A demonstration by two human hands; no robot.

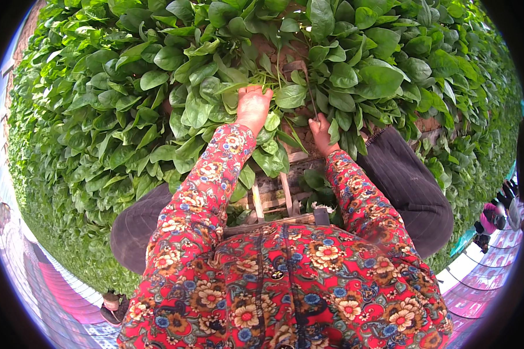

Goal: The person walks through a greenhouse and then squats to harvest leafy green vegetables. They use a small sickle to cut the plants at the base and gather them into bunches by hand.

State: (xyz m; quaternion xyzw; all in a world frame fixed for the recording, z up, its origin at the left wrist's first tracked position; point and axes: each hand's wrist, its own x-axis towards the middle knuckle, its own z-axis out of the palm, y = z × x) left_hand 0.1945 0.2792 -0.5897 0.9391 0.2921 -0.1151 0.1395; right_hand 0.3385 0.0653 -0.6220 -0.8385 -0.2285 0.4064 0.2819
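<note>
the left hand is being pressed down among the stems of a spinach plant, palm down and fingers spread over the green stalks, so that the leaves are being gathered and held still near their base; whether the fingers are closed round the stems cannot be told, since they are partly buried in the foliage. the right hand is being held lower and just beside it, curled narrowly at the foot of the same clump, close to the reddish soil; something thin may be gripped in it, but this is hidden by leaves and cannot be told. the two hands are being kept on either side of the clump, seemingly so that it is steadied by one while being worked at the root by the other.

a low wooden crate of pale slats is being kept between the knees, directly under the forearms, within easy reach of both hands. a few loose spinach leaves are lying in it; most of its inside is being hidden by the flowered red sleeves. the dense spinach bed is spreading all around.
</note>
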